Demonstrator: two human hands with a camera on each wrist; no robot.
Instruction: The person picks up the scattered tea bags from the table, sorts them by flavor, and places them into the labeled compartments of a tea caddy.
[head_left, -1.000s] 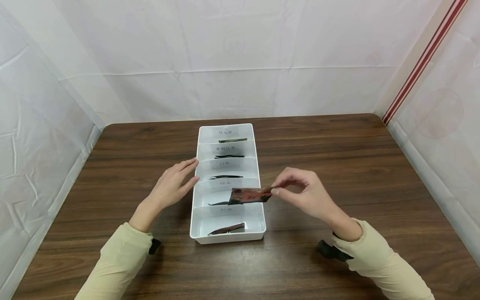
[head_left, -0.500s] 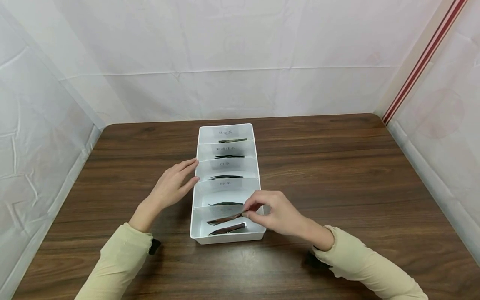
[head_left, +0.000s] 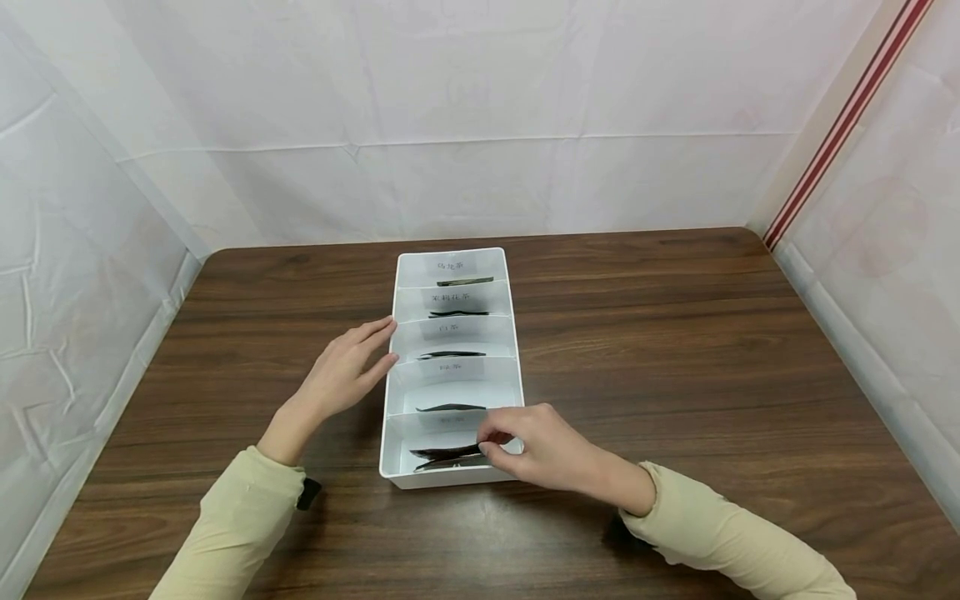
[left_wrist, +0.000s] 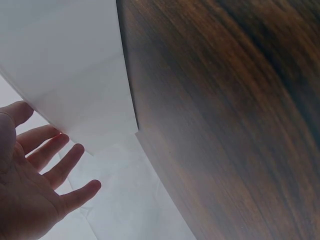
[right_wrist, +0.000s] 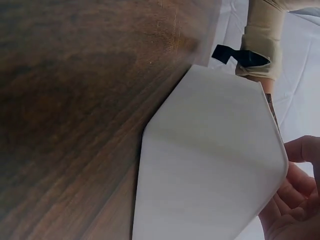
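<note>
A white divided box (head_left: 517,367) stands on the table, with handwritten labels on its compartments. My right hand (head_left: 543,446) pinches the right end of a dark tea sachet (head_left: 442,452), low in the nearest compartment. Close in front of it lies another tea sachet (head_left: 438,464), partly hidden. In the right wrist view, my fingers are at the box's top edge, and the held sachet is mostly hidden behind the wall. My left hand (head_left: 341,367) touches the box's left rim with extended fingers. From the left wrist view, those fingers (left_wrist: 65,167) appear spread beside the white wall.
The farther compartments each hold a thin sachet on edge, such as the greenish one (head_left: 465,282) at the back and a dark one (head_left: 452,407) one divider away. Dark wooden table (head_left: 660,350) surrounds the box; white sheeting (head_left: 480,183) hangs behind and at both sides.
My right hand has brought the red-and-black sachet from above the box's right side down and left into the nearest compartment, turning it on edge. The left hand stays at the rim.
</note>
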